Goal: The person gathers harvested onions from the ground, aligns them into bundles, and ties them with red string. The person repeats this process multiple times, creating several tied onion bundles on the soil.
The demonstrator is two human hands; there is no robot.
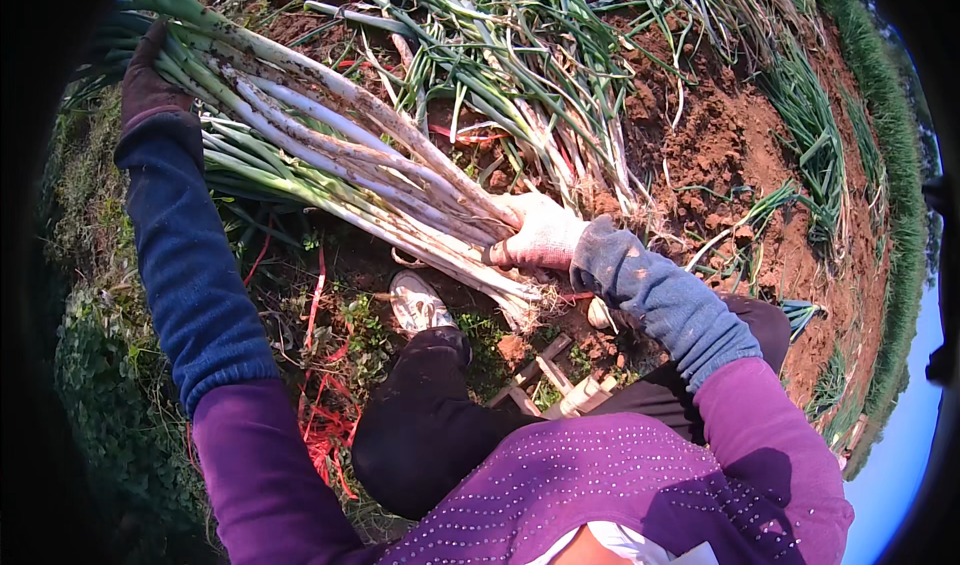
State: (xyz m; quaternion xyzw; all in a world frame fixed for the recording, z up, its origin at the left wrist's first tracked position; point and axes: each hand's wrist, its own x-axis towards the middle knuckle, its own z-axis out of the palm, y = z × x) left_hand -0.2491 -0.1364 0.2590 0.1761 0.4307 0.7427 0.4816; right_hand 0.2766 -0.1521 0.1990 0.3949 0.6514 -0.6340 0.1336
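Observation:
A bundle of long green onions lies slantwise between my two gloved hands, leaves to the upper left and white stems to the right. My left hand grips it where the stems turn green; part of the fingers is hidden behind the leaves. My right hand, in a soiled pale glove, is closed around the stems near the root end. More green onions lie just below the held ones, their roots beneath my right hand; whether these are held too, I cannot tell.
Piles of green onions lie on reddish soil ahead. Red plastic twine lies tangled at lower left. A small wooden stool or frame stands between my legs, near my shoe. More onion plants lie at the right.

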